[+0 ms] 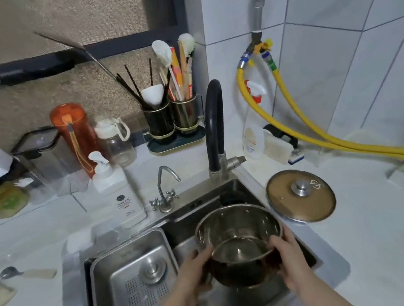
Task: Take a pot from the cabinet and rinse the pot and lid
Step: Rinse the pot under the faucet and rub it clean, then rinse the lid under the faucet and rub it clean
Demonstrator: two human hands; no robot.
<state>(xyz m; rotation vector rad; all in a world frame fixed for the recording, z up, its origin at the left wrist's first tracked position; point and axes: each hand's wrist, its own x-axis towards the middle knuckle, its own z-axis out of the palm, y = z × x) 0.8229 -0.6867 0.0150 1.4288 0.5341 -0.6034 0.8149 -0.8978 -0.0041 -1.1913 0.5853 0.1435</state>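
White stone counter (371, 244), right of basin: round glass lid with steel knob (301, 195) lies flat at the sink's right edge, untouched. Stainless steel sink (204, 203): black-necked tap (214, 124) at its back edge, no water visible. Steel pot with darkened outside (240, 244) is held over the basin, tilted toward the tap. Left hand (197, 267) and right hand (290, 253) each grip its sides. Judged step: rinsing the pot. Next: empty it, then bring the lid under the tap.

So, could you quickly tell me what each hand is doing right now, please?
Left hand: holding the pot by its left side, over the sink.
Right hand: holding the pot by its right side.
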